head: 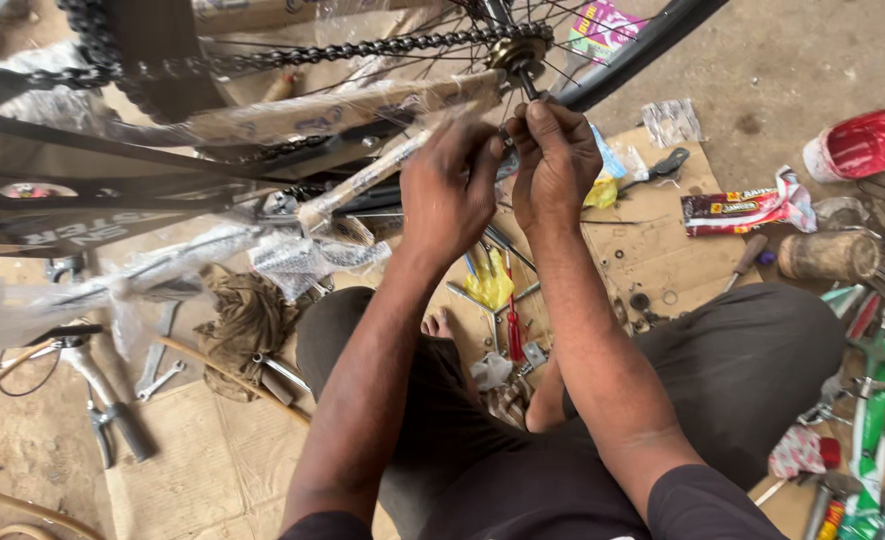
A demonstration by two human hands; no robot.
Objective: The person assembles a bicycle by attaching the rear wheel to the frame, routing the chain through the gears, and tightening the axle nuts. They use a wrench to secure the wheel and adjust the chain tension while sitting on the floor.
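The work is done on a bare concrete floor (793, 60), dusty and stained, over which flattened sheets of cardboard (213, 470) are spread. A bicycle frame (293, 125), wrapped in clear plastic, is held above the floor, with its chain (363, 48) running to a small sprocket (519, 52) at the hub of the rear wheel (643, 45).

Both hands are raised to the axle end (531, 88) just below that sprocket. The left hand (450, 190) is curled, its fingertips pinched together beside the frame's end; what lies within its grip cannot be made out. The right hand (555, 160) is closed with thumb and fingers around the axle end, touching it.

Below the hands, between the person's knees, a red-handled screwdriver (514, 335) and yellow plastic (491, 282) are seen on the cardboard. Pliers (108, 410) and a spanner (161, 380) lie to the left near a brown rag (248, 315). To the right, a snack wrapper (748, 205), a red and white cap (861, 143) and a wooden handle (828, 256) rest on the floor, and small washers are scattered on the cardboard.
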